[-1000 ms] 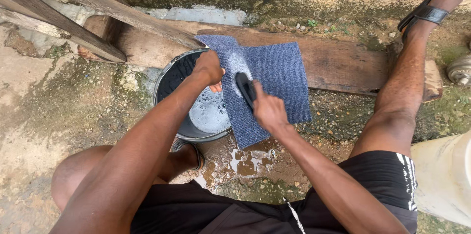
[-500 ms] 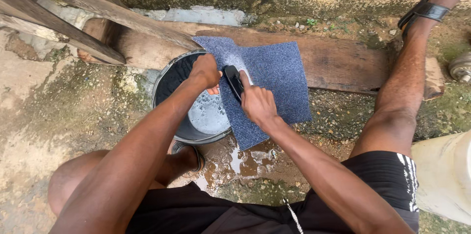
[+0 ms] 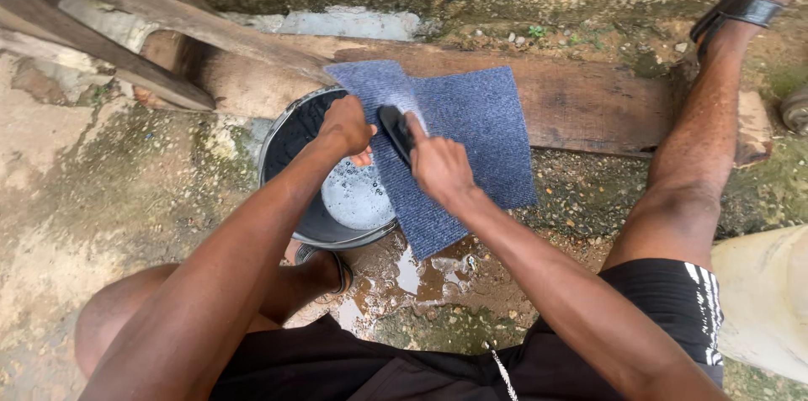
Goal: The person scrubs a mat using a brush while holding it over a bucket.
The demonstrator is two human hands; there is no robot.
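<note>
Now the right hand (image 3: 438,167), closed around a black scrubbing brush (image 3: 396,132), sits higher on the blue ribbed carpet mat (image 3: 480,140) than a second ago — the stroke has travelled up toward the left hand (image 3: 347,125), which pins the mat's wet edge over the rim of the round black bucket of soapy water (image 3: 290,136). Scrubbing looks mid-way — the mat rests on a brown wooden plank (image 3: 589,102).

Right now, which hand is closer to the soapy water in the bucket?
The left hand. It sits over the black bucket, right above the soapy water, touching the blue mat's edge. The right hand is beside the bucket, on the blue mat, holding a black brush.
</note>
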